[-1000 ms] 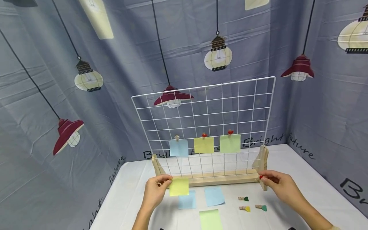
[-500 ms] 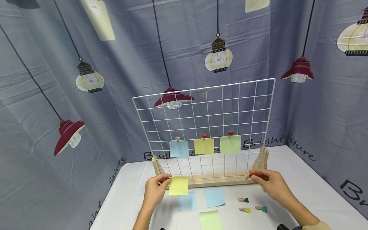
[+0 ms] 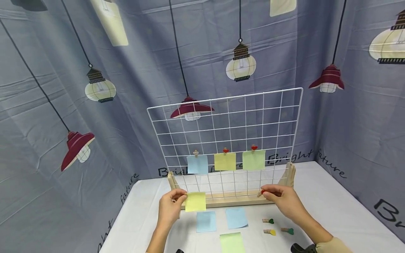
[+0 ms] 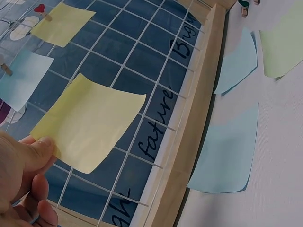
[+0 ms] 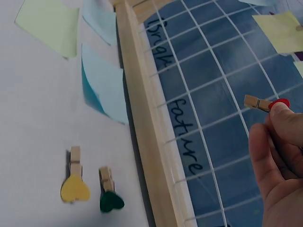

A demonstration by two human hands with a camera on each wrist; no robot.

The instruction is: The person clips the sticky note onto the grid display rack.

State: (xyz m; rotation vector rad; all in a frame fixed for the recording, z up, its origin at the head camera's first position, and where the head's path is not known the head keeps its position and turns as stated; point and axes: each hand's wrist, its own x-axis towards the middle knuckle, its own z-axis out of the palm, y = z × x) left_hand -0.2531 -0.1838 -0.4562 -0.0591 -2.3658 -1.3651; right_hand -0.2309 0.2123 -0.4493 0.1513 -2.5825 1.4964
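Yellow square paper (image 3: 196, 202), likely limp, best held edgewise, was pinched by the left hand (image 3: 170, 206), a red-heart wooden clip (image 5: 257, 102) by the right hand (image 3: 285, 201).

Head view: light is bright, diffuse; soft shadows lie on the tabletop (image 3: 142, 203) in front of the wire grid (image 3: 229, 127). Wrist views: dimmer, greyer, whites muted beside the grid.

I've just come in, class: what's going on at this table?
A person's left hand pinches a yellow note while the right hand holds a red heart peg, both near a wire grid. Three notes hang pegged there. Two blue notes, a green note and three more pegs lie on the table.
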